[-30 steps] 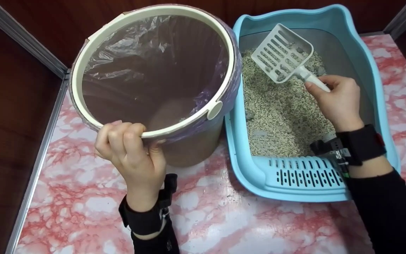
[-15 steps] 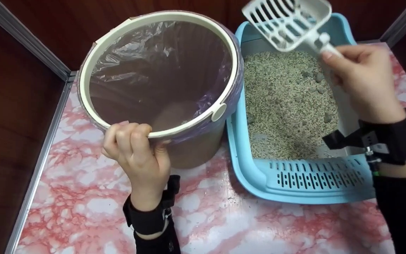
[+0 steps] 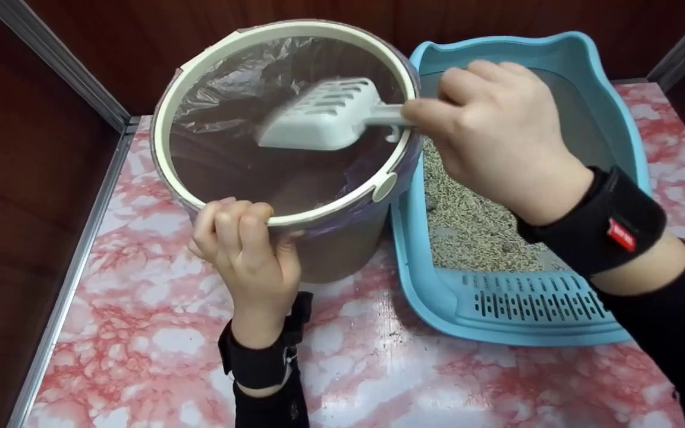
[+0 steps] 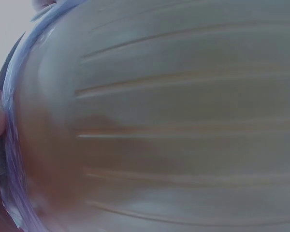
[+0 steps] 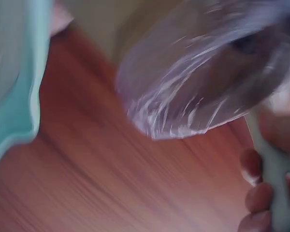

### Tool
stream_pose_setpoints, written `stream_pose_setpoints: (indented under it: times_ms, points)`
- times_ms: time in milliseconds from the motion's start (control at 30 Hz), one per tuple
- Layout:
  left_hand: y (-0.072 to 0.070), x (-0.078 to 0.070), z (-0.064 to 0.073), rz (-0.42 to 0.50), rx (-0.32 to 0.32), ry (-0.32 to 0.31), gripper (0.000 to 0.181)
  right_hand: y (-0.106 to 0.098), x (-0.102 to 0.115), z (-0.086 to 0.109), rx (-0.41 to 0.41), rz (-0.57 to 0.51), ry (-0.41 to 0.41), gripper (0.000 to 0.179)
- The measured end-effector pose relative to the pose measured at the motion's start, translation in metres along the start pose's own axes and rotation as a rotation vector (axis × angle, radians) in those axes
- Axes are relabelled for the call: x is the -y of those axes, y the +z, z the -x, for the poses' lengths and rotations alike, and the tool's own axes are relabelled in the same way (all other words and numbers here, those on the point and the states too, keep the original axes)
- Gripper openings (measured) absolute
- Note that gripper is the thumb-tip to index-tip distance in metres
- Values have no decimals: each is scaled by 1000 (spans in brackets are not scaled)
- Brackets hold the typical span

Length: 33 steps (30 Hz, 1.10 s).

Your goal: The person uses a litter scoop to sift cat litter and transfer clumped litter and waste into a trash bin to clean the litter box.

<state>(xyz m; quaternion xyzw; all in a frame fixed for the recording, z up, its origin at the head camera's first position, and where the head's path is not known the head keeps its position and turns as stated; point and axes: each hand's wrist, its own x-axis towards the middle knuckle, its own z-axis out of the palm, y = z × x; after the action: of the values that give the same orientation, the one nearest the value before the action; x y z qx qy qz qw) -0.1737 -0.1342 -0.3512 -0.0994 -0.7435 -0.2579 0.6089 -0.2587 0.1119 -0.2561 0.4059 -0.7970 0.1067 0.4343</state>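
A lined trash bin (image 3: 342, 255) has a cream rim ring (image 3: 162, 131) over a thin purplish bag. At its front, my left hand (image 3: 247, 255) grips the rim, fingers over the top and thumb outside. My right hand (image 3: 491, 131) holds a white slotted litter scoop (image 3: 319, 122) by its handle, palm down. The scoop is turned over above the bin's opening, its slotted bottom facing up. In the right wrist view, fingers curl around the scoop handle (image 5: 279, 169). Ribbed bin wall (image 4: 183, 111) fills the left wrist view.
Right of the bin stands a blue litter box (image 3: 420, 291) holding pale granular litter (image 3: 473, 238) with some grey clumps; my right arm covers part of it. Dark reddish-brown panels (image 3: 27, 196) stand behind and at the left. The floor (image 3: 158, 345) is pink-and-white marbled.
My right hand has lifted the scoop out of the litter box, carried it left over the bin and turned it over. The left hand keeps its grip on the rim.
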Motion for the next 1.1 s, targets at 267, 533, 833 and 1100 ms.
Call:
stream_pose_setpoints:
  times_ms: [267,533,833,1100]
  points:
    - [5,-1,-2,17,4,1,49,-2,0,10,33,-24,-8,20]
    - [6,-1,-1,23,10,-5,49,-8,-11,27,63,-484,490,22]
    - [5,2,-1,17,0,-1,50,-29,-43,58,-245,-1312,1058,28]
    - [2,3,0,13,-10,-8,49,-44,-55,100,-111,-1272,1268,18]
